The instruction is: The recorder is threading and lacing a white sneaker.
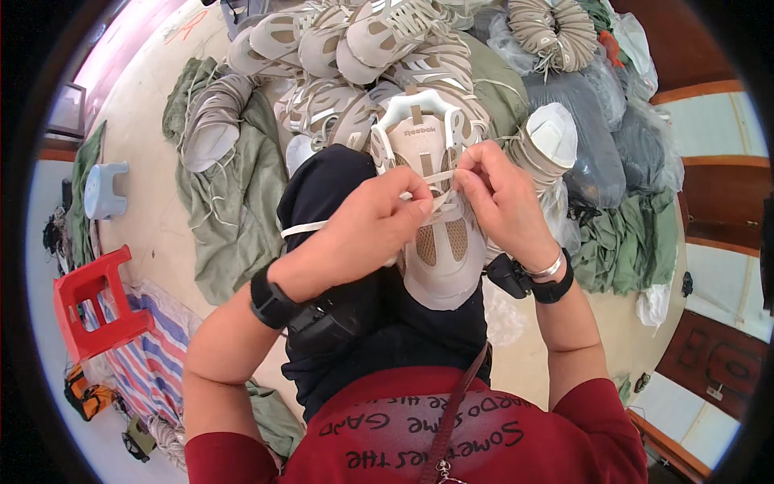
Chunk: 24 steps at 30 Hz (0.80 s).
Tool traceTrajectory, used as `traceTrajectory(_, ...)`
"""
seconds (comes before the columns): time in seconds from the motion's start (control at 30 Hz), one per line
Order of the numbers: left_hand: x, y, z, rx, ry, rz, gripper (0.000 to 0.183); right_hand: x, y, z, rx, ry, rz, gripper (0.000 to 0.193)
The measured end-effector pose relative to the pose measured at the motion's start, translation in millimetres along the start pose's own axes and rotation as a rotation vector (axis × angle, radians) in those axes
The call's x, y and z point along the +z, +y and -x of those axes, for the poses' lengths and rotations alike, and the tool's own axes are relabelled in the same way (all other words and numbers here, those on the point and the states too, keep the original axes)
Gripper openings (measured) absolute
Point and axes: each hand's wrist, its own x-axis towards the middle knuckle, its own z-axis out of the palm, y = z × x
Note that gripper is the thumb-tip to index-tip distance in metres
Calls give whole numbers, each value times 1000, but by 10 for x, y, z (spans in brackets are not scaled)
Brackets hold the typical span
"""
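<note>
A beige and white sneaker (pixel 442 278) rests on my dark-trousered lap, its toe toward me and its tongue upright at the far end. My left hand (pixel 372 219) is closed at the shoe's left side, thumb and fingers pinching the cream shoelace (pixel 438 177). From that side a loose length of lace trails left across my knee. At the right row of eyelets my right hand (pixel 501 200) pinches the lace between thumb and forefinger. Lace crosses the lower part of the tongue between both hands. The fingers partly hide the eyelets.
Beyond my knees lies a heap of similar sneakers (pixel 322 109). Coiled bundles of shoe parts (pixel 552 34) sit at the upper right, near dark plastic-wrapped sacks (pixel 576 137). Green cloth (pixel 234 218) covers floor at left. A red stool (pixel 95 302) and a pale blue stool (pixel 106 190) stand farther left.
</note>
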Motion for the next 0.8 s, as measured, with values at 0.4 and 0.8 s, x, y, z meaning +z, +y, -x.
traceTrajectory(0.4,-468,244,9,138,-17,-387,23,-42,76,-49,-151,-55,107,11)
traceTrajectory(0.8,-716,199,-63,14,57,-222,27,-227,21,-78,-203,-109,-19,9)
